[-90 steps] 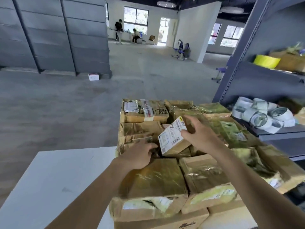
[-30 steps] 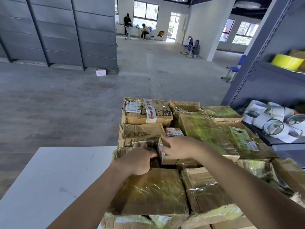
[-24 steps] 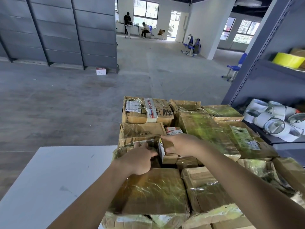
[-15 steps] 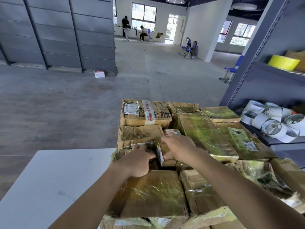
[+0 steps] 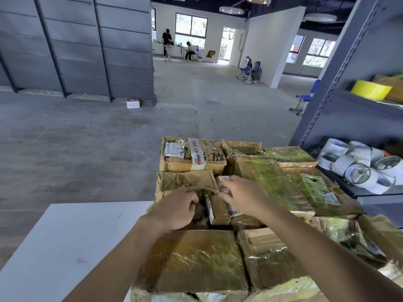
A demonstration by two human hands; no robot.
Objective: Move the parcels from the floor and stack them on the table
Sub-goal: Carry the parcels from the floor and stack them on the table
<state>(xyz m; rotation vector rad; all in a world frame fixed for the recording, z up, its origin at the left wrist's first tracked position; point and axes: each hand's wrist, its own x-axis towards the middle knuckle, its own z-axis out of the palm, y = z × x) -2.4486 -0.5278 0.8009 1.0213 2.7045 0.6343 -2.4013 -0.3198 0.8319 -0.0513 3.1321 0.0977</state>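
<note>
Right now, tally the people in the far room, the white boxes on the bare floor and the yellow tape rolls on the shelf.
People: 2 (standing person, seated person)
White box on the floor: 1
Yellow tape roll: 1
Total: 4

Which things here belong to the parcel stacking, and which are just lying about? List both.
Job: small parcel, stacked parcels, white table, left hand, right hand.
Lying about: tape rolls, yellow tape roll, shelf rack, blue chair, small white box on the floor.
</note>
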